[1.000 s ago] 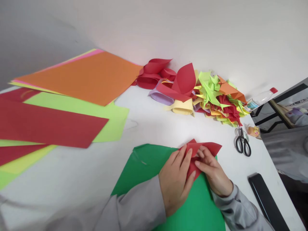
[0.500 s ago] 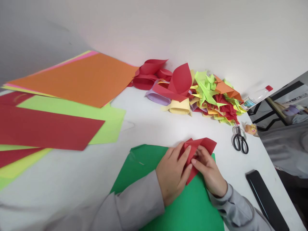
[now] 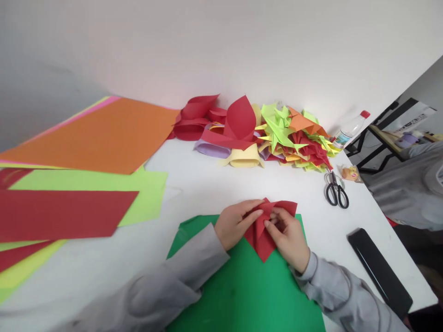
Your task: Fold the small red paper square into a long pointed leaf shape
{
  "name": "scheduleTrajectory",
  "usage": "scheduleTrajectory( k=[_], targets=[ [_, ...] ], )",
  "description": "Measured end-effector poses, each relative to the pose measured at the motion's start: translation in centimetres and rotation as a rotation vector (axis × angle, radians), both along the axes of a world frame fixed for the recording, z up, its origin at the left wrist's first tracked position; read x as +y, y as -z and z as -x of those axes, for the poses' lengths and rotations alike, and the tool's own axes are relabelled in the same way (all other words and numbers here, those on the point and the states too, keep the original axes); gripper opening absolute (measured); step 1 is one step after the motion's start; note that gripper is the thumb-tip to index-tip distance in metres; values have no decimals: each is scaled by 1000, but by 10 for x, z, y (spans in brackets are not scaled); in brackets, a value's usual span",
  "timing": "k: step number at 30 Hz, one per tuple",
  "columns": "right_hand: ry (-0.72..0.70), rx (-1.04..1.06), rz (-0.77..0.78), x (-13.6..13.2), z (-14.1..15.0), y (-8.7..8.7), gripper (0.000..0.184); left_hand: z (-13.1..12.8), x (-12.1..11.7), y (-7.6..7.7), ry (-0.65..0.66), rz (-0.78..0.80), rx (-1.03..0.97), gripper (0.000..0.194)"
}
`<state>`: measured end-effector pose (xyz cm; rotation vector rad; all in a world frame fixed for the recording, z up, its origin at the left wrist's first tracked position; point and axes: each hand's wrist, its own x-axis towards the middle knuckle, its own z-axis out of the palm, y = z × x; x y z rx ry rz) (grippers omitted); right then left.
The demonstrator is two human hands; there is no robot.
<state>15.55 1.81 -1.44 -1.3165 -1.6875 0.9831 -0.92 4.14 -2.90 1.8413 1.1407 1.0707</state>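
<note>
Two bare hands work a folded piece of red paper (image 3: pixel 264 246) over a green sheet (image 3: pixel 249 295) on a white bench (image 3: pixel 197 189). The left grip (image 3: pixel 235 226) is nearly closed, thumb and fingers pinching the paper's left side; the right grip (image 3: pixel 290 240) is bent into a small pinch, thumb and curled fingers on the right side. The red piece sits between the two, one corner pointing down toward the wearer, while the green sheet spreads beneath both grips.

To the right of the right grip lies a long black case (image 3: pixel 379 272); farther up that side are black-handled scissors (image 3: pixel 336 192) and, just past them, a small wrapped packet (image 3: pixel 350 173).

Left of the left grip, a red sheet (image 3: pixel 62 213) overlaps a lime sheet (image 3: pixel 147 196), with an orange sheet (image 3: pixel 97 138) topping a stack beyond. Across the bench, ahead of both grips, are rolled paper shapes (image 3: pixel 240 121) in red, purple and cream. Beyond the right grip rises a heap of pointed folded paper (image 3: pixel 294 136), a red-capped bottle (image 3: pixel 349 131) at its right end, before a white wall (image 3: pixel 242 46).
</note>
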Motion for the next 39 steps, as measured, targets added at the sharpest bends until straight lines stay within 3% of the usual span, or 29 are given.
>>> scheduleTrajectory(
  k=[6,11,16,21,31,39],
  targets=[
    [28,-138,-142,-1,-5,-9,18,4,2,0,-33,179,-39,29],
    [16,-233,-168,1,-9,-8,12,2,-1,3,-96,223,16,30],
    [20,-254,-201,3,-10,-4,15,-1,-1,1,-113,158,86,25],
    [-17,-233,-260,6,-9,-5,19,-1,-5,-2,-51,129,-11,29],
    [-123,-25,-133,4,-7,-5,18,0,-5,5,-18,51,-49,23],
    [-149,57,-112,3,-9,-8,20,-1,-7,1,72,-45,-104,26]
  ],
)
